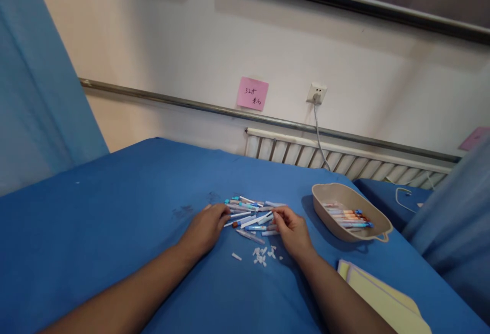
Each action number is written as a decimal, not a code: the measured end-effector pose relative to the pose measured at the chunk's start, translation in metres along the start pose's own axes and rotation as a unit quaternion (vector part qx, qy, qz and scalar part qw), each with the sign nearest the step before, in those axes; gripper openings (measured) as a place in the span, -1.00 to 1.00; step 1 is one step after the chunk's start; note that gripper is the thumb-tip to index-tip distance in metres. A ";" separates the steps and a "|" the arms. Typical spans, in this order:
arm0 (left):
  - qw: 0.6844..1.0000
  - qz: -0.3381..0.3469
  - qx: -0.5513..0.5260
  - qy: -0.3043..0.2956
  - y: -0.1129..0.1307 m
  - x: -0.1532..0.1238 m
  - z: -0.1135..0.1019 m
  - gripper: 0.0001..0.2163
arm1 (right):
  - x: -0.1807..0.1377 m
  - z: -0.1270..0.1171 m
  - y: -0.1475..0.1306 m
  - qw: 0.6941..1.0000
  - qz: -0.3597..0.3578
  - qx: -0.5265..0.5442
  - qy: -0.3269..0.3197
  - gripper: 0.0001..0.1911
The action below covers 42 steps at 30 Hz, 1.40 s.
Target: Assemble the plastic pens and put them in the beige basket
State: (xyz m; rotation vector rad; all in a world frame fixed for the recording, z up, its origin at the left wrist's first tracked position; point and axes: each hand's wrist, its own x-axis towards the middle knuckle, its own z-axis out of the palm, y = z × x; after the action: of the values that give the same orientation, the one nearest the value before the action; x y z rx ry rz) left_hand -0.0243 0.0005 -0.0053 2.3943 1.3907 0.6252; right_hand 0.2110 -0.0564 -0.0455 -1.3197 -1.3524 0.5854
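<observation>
A loose pile of pens and white pen parts (248, 216) lies on the blue cloth between my two hands. My left hand (206, 226) is at the left edge of the pile, its thumb and fingers bent together against the pen ends; what they hold, if anything, is hidden. On the right side, my right hand (293, 228) pinches thumb to finger at the end of a slim pen piece (267, 208). Several small white bits (260, 258) are scattered in front of the pile. One larger white piece (236, 256) lies to their left.
A beige basin (321, 206) with several pens (350, 217) inside stands right of my right hand. Yellow sheets or cloths (383, 293) lie beside my right forearm. Behind the blue-covered surface (153, 191) are a radiator (291, 149) and a plugged-in cord (317, 130). Blue curtains hang on both sides.
</observation>
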 end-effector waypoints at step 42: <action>0.987 0.136 -0.024 -0.087 0.018 -0.009 0.008 -0.79 | 0.029 -0.042 0.020 0.933 0.190 0.213 0.218 -0.66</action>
State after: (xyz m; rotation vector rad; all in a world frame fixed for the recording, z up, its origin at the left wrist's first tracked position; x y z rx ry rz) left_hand -0.0107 -0.0167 -0.0053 2.5530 0.9764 0.4927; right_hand 0.2628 -0.0390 -0.0417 -1.2564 -0.5658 0.7452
